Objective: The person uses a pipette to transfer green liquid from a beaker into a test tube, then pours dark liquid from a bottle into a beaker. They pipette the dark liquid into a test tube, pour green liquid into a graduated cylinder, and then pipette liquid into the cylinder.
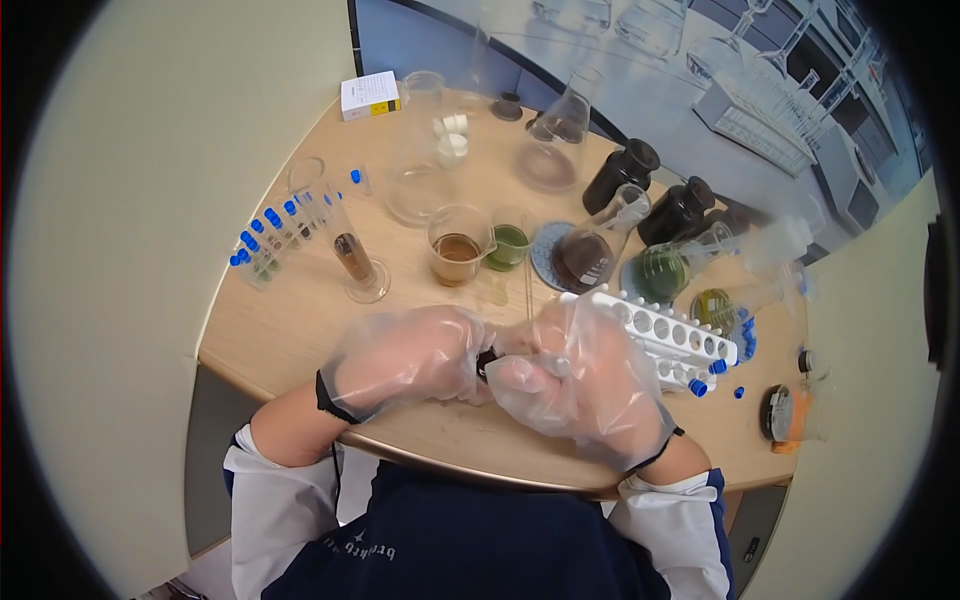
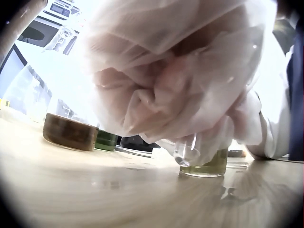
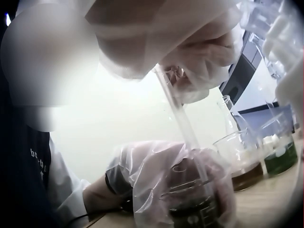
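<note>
The small glass cup [image 3: 192, 213] with dark liquid stands at the near side of the counter [image 1: 455, 425]; in the head view the gloved hands hide most of it. The left hand [image 1: 415, 355] has its fingers curled around this cup. The right hand [image 1: 590, 375], held higher, pinches a thin clear tube [image 3: 176, 109], which slopes down to the cup; its lower end is hard to make out. Both forearms come in from the near edge. Farther, the brown-liquid beaker [image 1: 457, 262] is beside the green one [image 1: 508, 250]; at right, the right hand partly covers the white rack [image 1: 690, 340].
</note>
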The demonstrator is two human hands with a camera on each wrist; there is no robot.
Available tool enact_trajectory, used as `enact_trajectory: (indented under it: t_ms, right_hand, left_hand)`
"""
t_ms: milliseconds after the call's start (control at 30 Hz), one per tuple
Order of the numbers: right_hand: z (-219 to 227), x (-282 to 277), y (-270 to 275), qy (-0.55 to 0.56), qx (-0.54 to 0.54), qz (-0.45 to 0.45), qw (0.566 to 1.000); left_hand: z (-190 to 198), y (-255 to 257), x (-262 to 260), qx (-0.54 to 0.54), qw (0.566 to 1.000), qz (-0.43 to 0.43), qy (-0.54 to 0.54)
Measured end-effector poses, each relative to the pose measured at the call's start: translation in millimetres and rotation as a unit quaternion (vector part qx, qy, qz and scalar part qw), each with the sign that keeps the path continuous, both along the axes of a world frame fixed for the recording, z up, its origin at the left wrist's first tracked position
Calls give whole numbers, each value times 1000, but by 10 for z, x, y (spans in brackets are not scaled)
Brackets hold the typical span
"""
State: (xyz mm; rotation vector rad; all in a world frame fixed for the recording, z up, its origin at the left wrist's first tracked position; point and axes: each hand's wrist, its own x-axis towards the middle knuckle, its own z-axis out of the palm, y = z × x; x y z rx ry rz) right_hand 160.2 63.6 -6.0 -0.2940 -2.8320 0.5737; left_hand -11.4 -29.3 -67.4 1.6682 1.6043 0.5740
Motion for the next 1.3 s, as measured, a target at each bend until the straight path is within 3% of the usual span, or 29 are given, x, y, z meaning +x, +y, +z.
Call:
enact_trajectory:
  t_ms: [200,300,400,600,700,800,867,967,1000,1100,1200,1300]
  right_hand:
    - [-11,-7,-72,102,-198,32,974]
    - [40,56,-129,48,-102,-38,993]
    - [3,62,-73,68,-225,-2,972]
    - [224,45,-67,3,-147,0,989]
    - [214,72,-21,116,-78,-6,990]
    - [263,198,68,99,-47,-1,994]
    - [341,170,5,217,-60,10,974]
    - [502,205,112,272,81,30,959]
    - [540,211,81,297,167,-9,940]
    - [686,179,194,332,169,2,928]
    - [962,200,237,315,-25,7,949]
    - [1169,213,261,291,-197,33,936]
  left_hand:
    - [9,-9,-22,57,997,-24,52]
    - [67,-30,-9,47,997,-26,55]
    - [79,-70,-28,77,995,-27,50]
    - [159,-65,-77,53,996,-46,50]
    - [196,-25,-136,84,992,-89,25]
    - [264,3,-135,131,980,-140,-46]
    - [362,32,-119,146,969,-183,-81]
    - [552,127,-71,148,949,-260,-96]
    - [596,168,-43,144,944,-274,-116]
    - [706,293,31,124,923,-295,-215]
    - [793,405,106,106,897,-295,-311]
    - [937,482,128,107,886,-338,-298]
